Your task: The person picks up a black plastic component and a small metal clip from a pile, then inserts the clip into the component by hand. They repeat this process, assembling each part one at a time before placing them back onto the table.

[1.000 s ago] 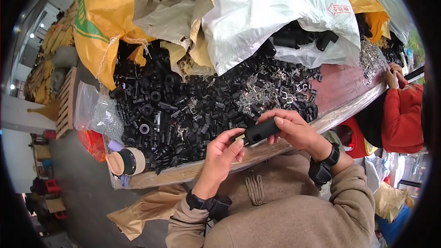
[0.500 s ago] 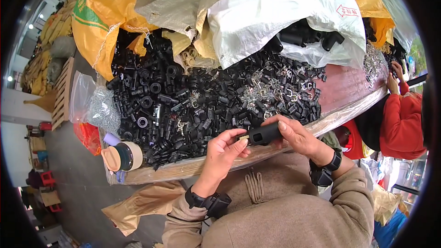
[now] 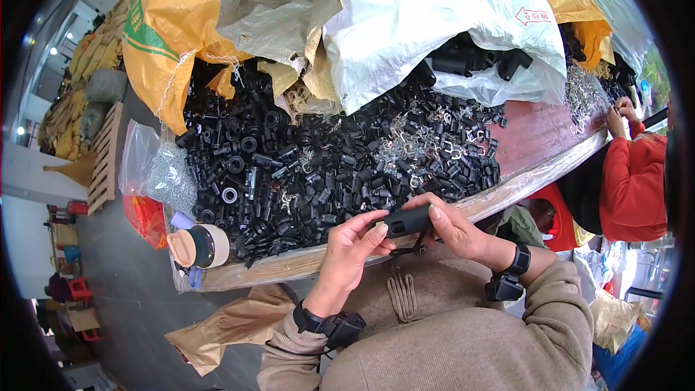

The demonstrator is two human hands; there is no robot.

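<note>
Over the near edge of the table I hold a black plastic tube (image 3: 410,222) with a small rectangular window in its side. My right hand (image 3: 465,234) grips its right end, thumb on top and fingers behind. At the left end, my left hand (image 3: 344,253) is closed, with thumb and fingertips pinching that end; whether a small piece is also between them is hidden. A thin dark strip (image 3: 414,249) shows just below the tube. Beyond both hands lies a heap of small black plastic parts (image 3: 326,181), with metal clips (image 3: 449,146) scattered over its right side.
A lidded cup (image 3: 203,246) and a clear bag of small metal pieces (image 3: 171,177) stand at the left. Yellow (image 3: 159,22) and white woven sacks (image 3: 413,14) line the far side. A wrapped wooden rim (image 3: 282,266) borders the table. A person in red sleeves (image 3: 633,188) works at right.
The pale metal piece seen at the tube's left end no longer shows plainly. My left fingers are now up against that end, and the dark strip has appeared below the tube.
</note>
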